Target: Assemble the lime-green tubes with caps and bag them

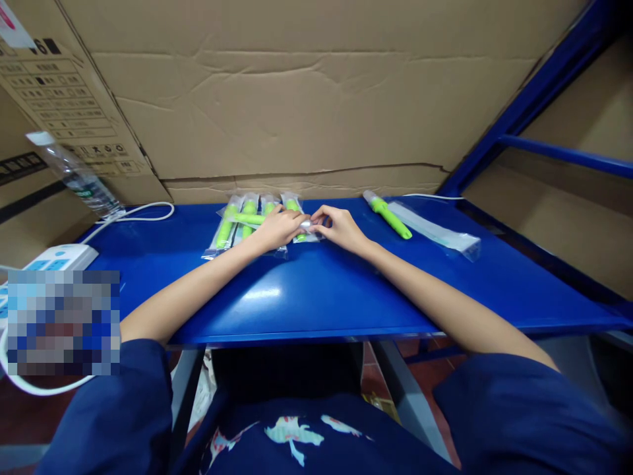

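Note:
My left hand (281, 226) is closed around a bright green stick-like tool (248, 218), which lies crosswise above a row of similar green tools in clear plastic bags (225, 227). At its other end, a clear plastic part (306, 225) sticks out toward my right hand (337, 226). The fingers of that hand pinch this end; whether it is a cap or the mouth of a bag, I cannot tell. To the right lies another green tool (393, 218) with a clear cap, unwrapped. Beside it is a flat clear plastic bag (435, 229).
All this rests on a blue table (306, 297) backed by a cardboard wall (297, 119). At left are a water bottle (79, 178), a white power strip (64, 257) and a white cable (148, 214). A blue metal frame (514, 99) rises at right.

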A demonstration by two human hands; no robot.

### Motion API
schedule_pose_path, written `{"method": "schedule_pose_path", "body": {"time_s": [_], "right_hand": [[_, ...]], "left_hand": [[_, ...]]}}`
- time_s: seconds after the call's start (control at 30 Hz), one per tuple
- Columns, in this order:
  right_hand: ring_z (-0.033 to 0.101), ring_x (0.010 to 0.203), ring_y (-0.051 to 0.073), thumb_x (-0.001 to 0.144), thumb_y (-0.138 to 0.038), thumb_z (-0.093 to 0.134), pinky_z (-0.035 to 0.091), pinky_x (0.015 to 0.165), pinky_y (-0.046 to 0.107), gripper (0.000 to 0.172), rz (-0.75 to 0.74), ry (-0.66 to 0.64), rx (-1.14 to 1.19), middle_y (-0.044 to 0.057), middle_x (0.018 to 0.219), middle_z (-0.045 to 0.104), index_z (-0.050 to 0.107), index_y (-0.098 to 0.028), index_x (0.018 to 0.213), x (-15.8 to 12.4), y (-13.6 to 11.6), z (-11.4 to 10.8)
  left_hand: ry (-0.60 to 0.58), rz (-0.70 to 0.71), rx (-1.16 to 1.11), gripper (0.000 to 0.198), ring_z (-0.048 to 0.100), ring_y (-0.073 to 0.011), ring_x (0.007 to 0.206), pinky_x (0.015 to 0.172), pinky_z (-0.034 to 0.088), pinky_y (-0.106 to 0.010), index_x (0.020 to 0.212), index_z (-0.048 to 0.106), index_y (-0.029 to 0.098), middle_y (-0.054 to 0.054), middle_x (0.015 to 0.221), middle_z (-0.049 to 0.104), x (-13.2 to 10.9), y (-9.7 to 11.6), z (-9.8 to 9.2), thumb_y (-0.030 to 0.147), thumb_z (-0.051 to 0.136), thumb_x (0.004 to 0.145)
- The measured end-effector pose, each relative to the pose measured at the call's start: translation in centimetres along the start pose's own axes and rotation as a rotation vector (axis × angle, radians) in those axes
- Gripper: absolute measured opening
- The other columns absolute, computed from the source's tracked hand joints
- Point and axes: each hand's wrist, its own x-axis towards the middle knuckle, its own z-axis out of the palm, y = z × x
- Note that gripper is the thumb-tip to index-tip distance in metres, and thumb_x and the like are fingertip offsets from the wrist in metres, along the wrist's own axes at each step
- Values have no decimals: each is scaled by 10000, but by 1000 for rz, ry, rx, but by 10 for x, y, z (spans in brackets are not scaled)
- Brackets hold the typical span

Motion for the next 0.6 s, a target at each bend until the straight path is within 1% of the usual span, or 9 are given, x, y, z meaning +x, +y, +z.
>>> {"method": "schedule_pose_path", "body": {"time_s": [0.07,0.13,0.2,0.27,0.33,0.4,0.47,0.53,0.6], "right_hand": [[684,803,227,855,-397,668,535,758,343,229,33,-18,18,79,890,747,714,-182,919,1,0,-5],[700,903,248,933,-483,564,535,845,375,353,46,-40,37,100,975,761,738,-178,962,3,0,-16],[693,1021,270,949,-573,524,524,921,399,462,39,-57,76,113,1086,756,753,-181,1034,5,2,-29],[676,1086,289,857,-619,649,535,914,402,504,35,-78,119,113,1179,734,748,-198,1115,7,5,-39],[672,1085,296,736,-582,784,551,875,399,527,56,-83,141,110,1202,725,754,-212,1110,8,10,-44],[679,1045,289,690,-536,826,556,865,404,449,92,-75,151,105,1146,741,776,-209,994,8,16,-43],[690,966,268,703,-524,814,554,871,412,370,129,-82,185,92,1034,760,775,-201,878,9,22,-41],[691,863,236,716,-527,807,562,847,403,357,177,-105,255,74,905,760,763,-193,835,9,25,-37],[683,801,208,721,-532,817,577,795,371,372,239,-115,359,61,836,746,748,-187,843,7,25,-33]], "left_hand": [[-3,1,-3,372,666,-291,1148,966,410,-408,1341,593,112,-190,1223,706,4,1,-1,294,488,1034],[5,-24,-6,392,667,-284,1152,968,409,-403,1375,570,119,-187,1240,705,6,-1,-2,300,484,1038],[21,-63,-2,408,667,-279,1157,974,404,-402,1409,546,133,-181,1262,700,6,-4,-5,303,464,1047],[42,-87,4,414,669,-274,1157,981,395,-403,1427,536,147,-176,1270,700,6,-7,-7,304,434,1058],[63,-86,3,416,672,-266,1150,983,387,-400,1435,535,162,-168,1257,708,7,-7,-9,308,409,1067],[80,-70,1,414,680,-258,1130,980,384,-396,1429,545,167,-162,1234,718,7,-6,-10,314,399,1070],[84,-47,8,402,691,-251,1092,971,383,-392,1402,569,167,-154,1209,728,8,-5,-9,320,406,1069],[88,-11,22,385,698,-243,1066,961,382,-384,1375,593,176,-143,1193,734,9,-3,-7,325,418,1066],[92,40,35,374,698,-233,1057,956,381,-373,1371,599,193,-126,1185,738,9,-1,-5,321,432,1063]]}}
